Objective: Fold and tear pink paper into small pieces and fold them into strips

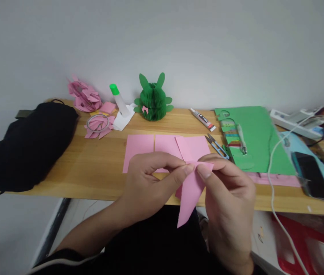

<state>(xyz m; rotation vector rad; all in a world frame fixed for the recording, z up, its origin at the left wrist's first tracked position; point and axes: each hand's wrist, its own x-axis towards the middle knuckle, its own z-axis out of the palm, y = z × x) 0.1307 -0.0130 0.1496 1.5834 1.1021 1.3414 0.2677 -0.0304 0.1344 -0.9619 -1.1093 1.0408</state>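
Note:
Both my hands pinch one folded piece of pink paper (192, 193) above the front edge of the table. My left hand (153, 187) grips its upper left part between thumb and forefinger. Close beside it, my right hand (229, 194) holds the upper right corner the same way. A long pointed flap hangs down between them. Behind the hands lie flat pink paper squares (140, 145), partly covered by my fingers. To the right of these rest small blue-handled thread snips (217, 146).
A green paper rabbit figure (153, 101) stands at the back, with a glue stick (118, 99) and pink scraps (84, 95) to its left. Right are a glue tube (203, 119), green sheets (261, 137), a phone (312, 175) and a white cable (271, 168). A black bag (32, 145) lies left.

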